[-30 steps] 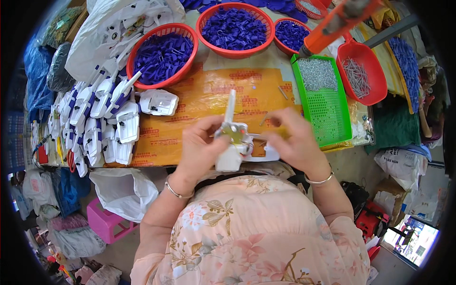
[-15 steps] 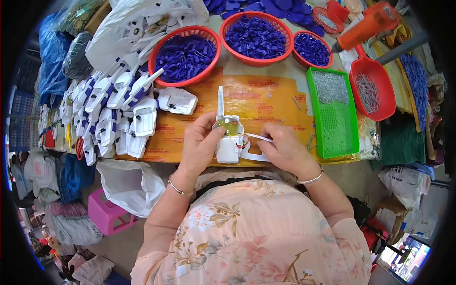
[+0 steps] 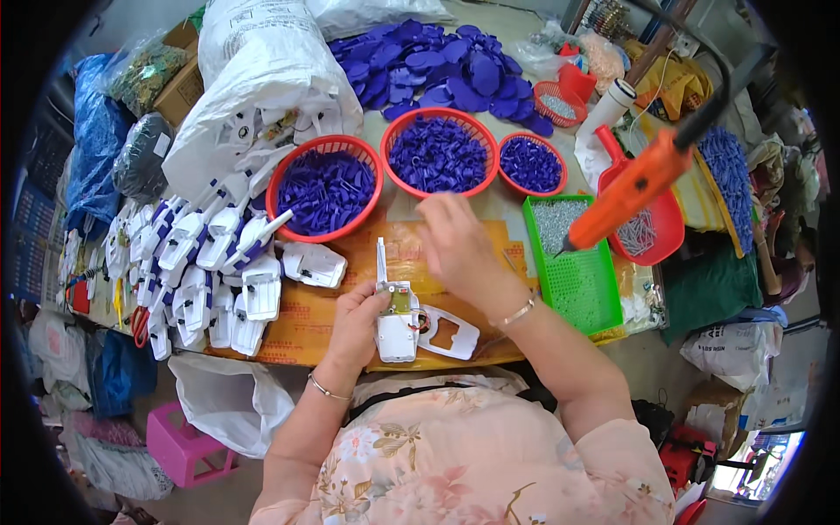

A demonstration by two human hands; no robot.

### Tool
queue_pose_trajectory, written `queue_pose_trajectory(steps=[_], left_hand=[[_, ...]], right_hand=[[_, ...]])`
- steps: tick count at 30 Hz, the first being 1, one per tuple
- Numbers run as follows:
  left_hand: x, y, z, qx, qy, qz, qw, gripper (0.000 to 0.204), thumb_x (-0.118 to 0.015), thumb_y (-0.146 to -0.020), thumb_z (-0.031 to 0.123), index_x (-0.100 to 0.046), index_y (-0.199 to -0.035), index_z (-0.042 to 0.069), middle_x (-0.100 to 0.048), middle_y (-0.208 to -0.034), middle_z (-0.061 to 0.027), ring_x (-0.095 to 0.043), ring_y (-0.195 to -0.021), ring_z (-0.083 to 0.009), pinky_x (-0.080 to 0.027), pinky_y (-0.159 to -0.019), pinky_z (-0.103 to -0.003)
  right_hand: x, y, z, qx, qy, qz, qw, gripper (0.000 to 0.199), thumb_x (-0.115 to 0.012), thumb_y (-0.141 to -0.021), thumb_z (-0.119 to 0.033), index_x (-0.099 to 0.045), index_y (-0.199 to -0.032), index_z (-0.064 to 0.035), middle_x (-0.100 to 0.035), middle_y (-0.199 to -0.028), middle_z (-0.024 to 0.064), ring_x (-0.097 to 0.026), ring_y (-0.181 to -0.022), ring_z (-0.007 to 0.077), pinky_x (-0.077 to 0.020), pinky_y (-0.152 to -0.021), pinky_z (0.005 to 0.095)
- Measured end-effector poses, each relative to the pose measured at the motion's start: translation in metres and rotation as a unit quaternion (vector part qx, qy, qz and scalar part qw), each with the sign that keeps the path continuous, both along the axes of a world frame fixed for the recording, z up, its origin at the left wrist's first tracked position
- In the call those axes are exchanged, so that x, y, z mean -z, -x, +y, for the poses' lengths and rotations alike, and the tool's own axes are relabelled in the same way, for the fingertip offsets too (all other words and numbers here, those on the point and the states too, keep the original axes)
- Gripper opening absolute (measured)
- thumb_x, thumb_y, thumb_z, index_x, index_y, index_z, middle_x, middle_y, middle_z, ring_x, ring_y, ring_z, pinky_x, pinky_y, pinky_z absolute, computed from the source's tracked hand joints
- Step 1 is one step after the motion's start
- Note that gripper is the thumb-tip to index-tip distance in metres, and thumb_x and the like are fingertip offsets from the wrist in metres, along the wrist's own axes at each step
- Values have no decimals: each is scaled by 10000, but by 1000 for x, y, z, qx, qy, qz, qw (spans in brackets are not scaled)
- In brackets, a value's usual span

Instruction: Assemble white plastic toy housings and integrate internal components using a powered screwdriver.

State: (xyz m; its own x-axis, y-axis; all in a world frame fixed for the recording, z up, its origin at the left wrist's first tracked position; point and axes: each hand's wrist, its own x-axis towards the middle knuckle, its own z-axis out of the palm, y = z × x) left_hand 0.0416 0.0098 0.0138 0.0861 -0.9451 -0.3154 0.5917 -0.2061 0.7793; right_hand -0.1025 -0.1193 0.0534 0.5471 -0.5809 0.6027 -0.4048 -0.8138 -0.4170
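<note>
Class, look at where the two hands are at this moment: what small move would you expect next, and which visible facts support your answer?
Probably the right hand reaches a little farther to pick a blue piece from the middle red basket. It is raised and open just short of that basket, holding nothing, while the left hand steadies an open white plastic casing on the table.

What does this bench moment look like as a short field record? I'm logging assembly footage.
left hand: holds a white plastic housing on the yellow mat
right hand: raised, blurred, reaching toward the red baskets; fingers' contents cannot be told
beside housing: white cover plate
red baskets: blue parts
green tray: small metal screws
left of mat: stacked finished white units
</note>
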Motion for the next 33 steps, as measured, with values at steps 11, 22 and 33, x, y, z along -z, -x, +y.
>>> queue_pose_trajectory(steps=[11,22,33], left_hand=[[4,3,0,54,-14,90,994,316,-486,-781,-36,-560,-1087,-64,-641,-979,-144,-652,-829,-215,-549,-752,-334],[-4,8,3,58,11,45,997,409,-481,-741,-77,-542,-1143,-35,-638,-995,-128,-651,-849,-205,-549,-775,-332],[-16,19,11,79,15,14,997,369,-503,-782,-43,-537,-1149,-27,-635,-981,-108,-646,-828,-174,-549,-741,-315]], right_hand=[[-10,11,-88,215,56,277,935,65,-572,-711,-82,-632,-692,-67,-625,-788,116,-590,-812,297,-469,-695,445],[-35,20,-37,-50,-162,-75,983,151,-574,-838,-88,-620,-963,-16,-617,-850,110,-600,-800,222,-475,-715,326],[-6,41,34,-191,-576,-152,780,125,-585,-845,3,-651,-951,14,-636,-890,19,-580,-828,77,-474,-766,223]])
